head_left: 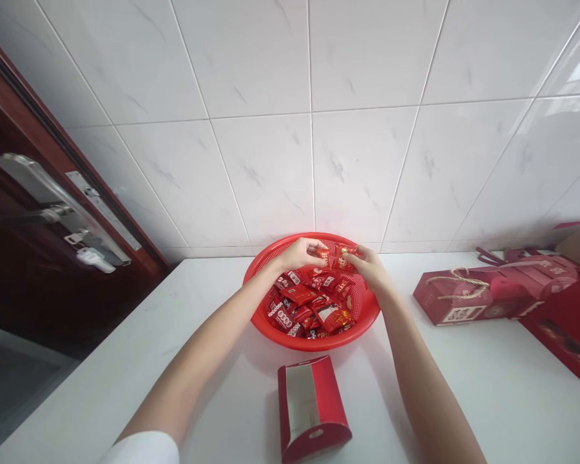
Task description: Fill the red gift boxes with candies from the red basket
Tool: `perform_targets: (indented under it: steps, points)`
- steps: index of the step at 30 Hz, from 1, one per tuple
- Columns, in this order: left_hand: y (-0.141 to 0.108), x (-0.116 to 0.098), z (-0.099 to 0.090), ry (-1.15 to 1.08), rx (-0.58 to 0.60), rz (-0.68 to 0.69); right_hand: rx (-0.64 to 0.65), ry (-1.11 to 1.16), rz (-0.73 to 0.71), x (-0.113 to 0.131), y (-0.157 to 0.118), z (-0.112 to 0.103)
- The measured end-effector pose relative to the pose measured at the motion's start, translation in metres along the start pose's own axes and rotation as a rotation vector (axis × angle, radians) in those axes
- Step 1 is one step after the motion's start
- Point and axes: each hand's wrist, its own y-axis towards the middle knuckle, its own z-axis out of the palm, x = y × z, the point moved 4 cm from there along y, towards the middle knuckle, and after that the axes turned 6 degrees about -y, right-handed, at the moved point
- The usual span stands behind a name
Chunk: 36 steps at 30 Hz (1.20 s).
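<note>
A round red plastic basket (pixel 312 346) stands against the wall and holds several small red candy packets (pixel 302 295). Over its far side, my left hand (pixel 303 253) pinches a small red packet (pixel 322 255) between thumb and fingers. Just to the right, my right hand (pixel 367 263) grips another red packet with gold print (pixel 341 256), held upright near the first. In front of the basket sits an open red box (pixel 332 393) with a pale inside and curved end flaps.
On the right of the white table (pixel 203 296) lie a red gift box with a rope handle (pixel 452 303) and further red boxes (pixel 560 328). Behind is a tiled wall (pixel 265 174); a dark red door (pixel 9 258) with a metal handle stands at left.
</note>
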Motion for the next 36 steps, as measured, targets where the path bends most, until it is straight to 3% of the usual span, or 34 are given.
perform_targets:
  steps: [6,14,24,36]
  points:
    - [0.006,-0.015,0.013,-0.058,0.032,0.047,0.028,-0.001,0.033,-0.004,0.001,-0.001]
    - [0.007,0.001,0.011,-0.128,-0.067,0.077,0.076,-0.009,0.012,0.002,-0.005,0.0]
    - [0.003,-0.003,0.015,-0.105,-0.054,0.11,0.095,0.03,-0.038,0.007,-0.006,0.0]
    - [-0.004,-0.009,0.019,-0.015,0.011,0.08,0.144,-0.017,0.009,0.009,-0.008,0.0]
